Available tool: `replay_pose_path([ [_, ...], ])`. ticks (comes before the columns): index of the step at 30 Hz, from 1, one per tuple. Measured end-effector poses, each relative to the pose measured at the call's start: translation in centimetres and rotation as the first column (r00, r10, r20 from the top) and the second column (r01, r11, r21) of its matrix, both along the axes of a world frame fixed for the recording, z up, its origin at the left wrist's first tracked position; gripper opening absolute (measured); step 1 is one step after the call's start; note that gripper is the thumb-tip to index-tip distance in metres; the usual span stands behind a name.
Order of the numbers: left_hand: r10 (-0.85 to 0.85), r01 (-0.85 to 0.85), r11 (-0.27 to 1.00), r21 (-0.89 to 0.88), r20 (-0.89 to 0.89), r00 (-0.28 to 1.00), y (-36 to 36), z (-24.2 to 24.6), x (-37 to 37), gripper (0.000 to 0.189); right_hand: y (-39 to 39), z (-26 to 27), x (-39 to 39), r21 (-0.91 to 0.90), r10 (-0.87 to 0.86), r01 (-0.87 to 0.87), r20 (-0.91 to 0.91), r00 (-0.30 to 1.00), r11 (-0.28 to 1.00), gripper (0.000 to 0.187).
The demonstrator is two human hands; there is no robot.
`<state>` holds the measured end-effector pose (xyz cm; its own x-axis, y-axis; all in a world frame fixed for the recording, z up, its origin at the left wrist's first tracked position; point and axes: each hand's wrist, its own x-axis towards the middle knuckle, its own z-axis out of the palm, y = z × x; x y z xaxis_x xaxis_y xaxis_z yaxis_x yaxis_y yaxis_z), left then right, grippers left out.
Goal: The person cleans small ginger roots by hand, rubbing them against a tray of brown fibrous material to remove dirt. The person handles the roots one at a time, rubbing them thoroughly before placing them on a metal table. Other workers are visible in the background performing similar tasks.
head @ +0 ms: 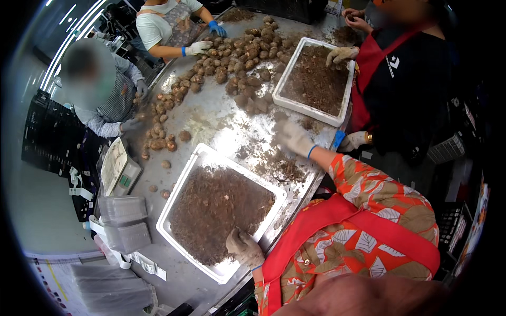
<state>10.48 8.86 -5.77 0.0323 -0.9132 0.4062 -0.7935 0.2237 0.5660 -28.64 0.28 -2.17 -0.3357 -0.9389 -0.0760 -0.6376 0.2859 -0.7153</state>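
Observation:
My left hand [245, 249], in a pale work glove, rests with bent fingers at the near side of a white foam tray [199, 152], over brown soil-like debris [221, 205]. Whether it holds anything is not visible. Reaching farther out, my gloved right hand [294, 138] is motion-blurred above the metal table [205, 114], beside scattered debris [280, 164]. Its fingers are too blurred to tell their state. A heap of small, brown, taro-like corms [253, 47] spreads across the far side, with loose ones [166, 164] near the tray.
A second foam tray [308, 110] of debris lies at the right, with a co-worker's gloved hand [342, 55] over it. Another co-worker's gloved hands [199, 48] touch the heap. At left are a person's hand [132, 124], a scale [124, 173] and clear plastic containers [122, 209].

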Motion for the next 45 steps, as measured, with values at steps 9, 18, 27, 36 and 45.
replay_pose_path([
  [9, -0.006, 0.006, 1.0, 0.002, 0.034, 0.999, -0.1, 0.3, -0.4, 0.019, 0.2, 0.3, -3.1, -0.156, -0.101, 0.293, 0.708, 0.699, 0.943, 0.044],
  [18, -0.011, 0.008, 0.998, 0.057, 0.057, 0.998, -0.3, 1.8, -0.3, 0.023, -2.1, -2.5, -1.7, -0.205, -0.093, 0.108, 0.082, 0.992, 0.973, 0.048],
  [27, -0.033, 0.035, 0.999, -0.025, 0.077, 0.996, -0.8, 0.8, 0.3, 0.026, -11.8, -5.3, -4.7, -0.283, -0.04, 0.115, 0.257, 0.966, 0.952, 0.049],
  [36, -0.058, 0.057, 0.998, 0.013, 0.06, 0.996, -1.2, 0.9, 1.6, 0.033, -16.3, 0.8, -1.3, 0.223, 0.289, -0.201, -0.497, 0.818, 0.954, 0.06],
  [45, -0.082, 0.083, 0.996, -0.026, 0.038, 0.996, -1.5, 0.7, 0.0, 0.02, -7.3, -2.4, 2.1, -0.133, 0.11, -0.157, -0.308, 0.945, 0.979, 0.046],
])
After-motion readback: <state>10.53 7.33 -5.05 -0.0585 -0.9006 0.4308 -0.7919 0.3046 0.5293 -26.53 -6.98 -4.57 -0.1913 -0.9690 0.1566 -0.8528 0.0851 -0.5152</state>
